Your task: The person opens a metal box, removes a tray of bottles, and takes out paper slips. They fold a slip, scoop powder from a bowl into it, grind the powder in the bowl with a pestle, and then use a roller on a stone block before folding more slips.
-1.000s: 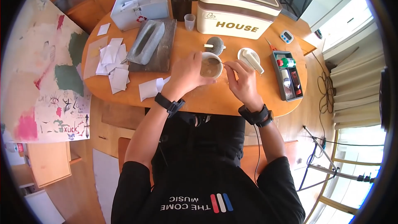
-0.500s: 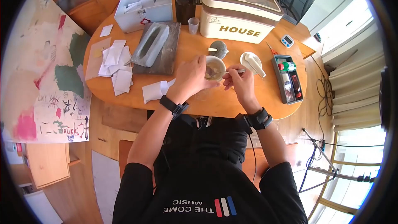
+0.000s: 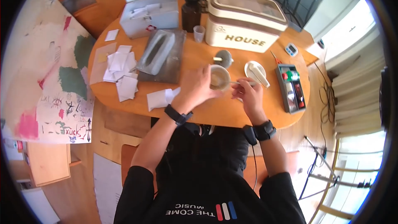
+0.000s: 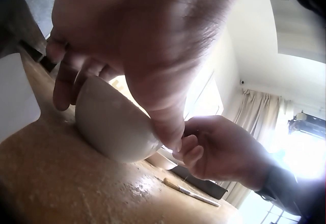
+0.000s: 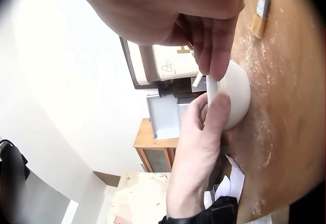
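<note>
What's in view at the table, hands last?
Bowl: 1, white, front middle
Utensil: 1, pale, at bowl
Paintbrush: 1, tan, beside bowl
Round stone: 1, grey, behind bowl
Dish: 1, white, right
Rod: 1, white, on dish
Tray: 1, grey, right
Bottles: several, mixed, in tray
Scissors: 1, orange-handled, behind tray
Timer: 1, white, back right
HOUSE box: 1, cream, back
Cup: 1, translucent, back
Jug: 1, dark, back
Case: 1, white, back left
Stone trough: 1, grey, left
Board: 1, dark, under trough
Papers: many, white, left
Table: 1, brown, centre
Left hand: 1, gripping bowl
Right hand: 1, pinching utensil

Head camera looks down from above; near, low wrist views share the bowl.
</note>
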`<act>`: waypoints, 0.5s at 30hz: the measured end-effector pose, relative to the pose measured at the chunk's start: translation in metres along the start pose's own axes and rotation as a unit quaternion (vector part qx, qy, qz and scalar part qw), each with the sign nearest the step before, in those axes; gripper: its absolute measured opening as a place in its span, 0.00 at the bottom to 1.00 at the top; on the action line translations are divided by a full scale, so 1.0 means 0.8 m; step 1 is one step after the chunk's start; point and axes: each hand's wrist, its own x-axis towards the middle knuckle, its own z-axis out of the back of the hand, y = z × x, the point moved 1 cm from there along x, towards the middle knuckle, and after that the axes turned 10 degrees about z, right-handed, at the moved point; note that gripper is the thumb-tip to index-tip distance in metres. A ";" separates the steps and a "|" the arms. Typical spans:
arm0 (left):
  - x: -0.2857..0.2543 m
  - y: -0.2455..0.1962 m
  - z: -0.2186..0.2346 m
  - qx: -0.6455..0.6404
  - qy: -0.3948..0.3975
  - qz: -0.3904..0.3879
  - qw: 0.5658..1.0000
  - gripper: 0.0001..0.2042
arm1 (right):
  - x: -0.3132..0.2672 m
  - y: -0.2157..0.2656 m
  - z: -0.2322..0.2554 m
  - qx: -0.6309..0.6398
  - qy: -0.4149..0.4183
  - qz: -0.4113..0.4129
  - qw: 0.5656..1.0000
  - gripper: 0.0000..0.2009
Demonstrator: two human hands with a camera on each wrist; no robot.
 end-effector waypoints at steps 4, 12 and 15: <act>-0.010 0.004 0.006 0.005 -0.055 0.012 0.998 0.51 | 0.009 0.009 0.017 -0.002 -0.008 0.041 0.999 0.09; -0.028 0.090 0.130 0.076 -0.272 0.137 0.949 0.39 | 0.030 0.042 0.014 0.038 0.011 0.076 0.996 0.09; -0.030 0.128 0.113 0.106 -0.202 0.224 0.947 0.37 | 0.033 0.050 -0.001 0.047 0.021 0.077 0.996 0.08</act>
